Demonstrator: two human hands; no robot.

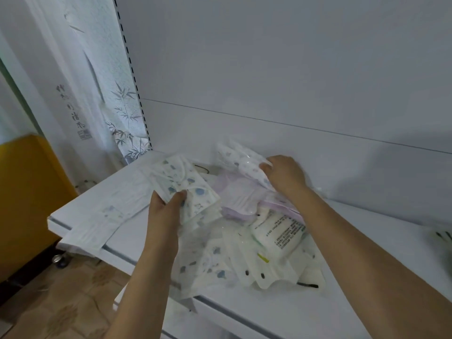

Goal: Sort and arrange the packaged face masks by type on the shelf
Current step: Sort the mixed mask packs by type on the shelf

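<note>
Packaged face masks point(244, 241) lie in a loose heap on the white shelf point(367, 277), near its front edge, each sealed in a clear plastic bag. Some are white with blue-grey prints, some white with dark spots, and some pale purple point(234, 194). One packet point(278, 231) shows a label of small black text. The left hand point(168, 204) pinches a small stack of blue-printed packs point(188, 189) raised just above the heap. The right hand point(283, 174) grips the edge of another printed pack point(242, 160) towards the back of the shelf.
</note>
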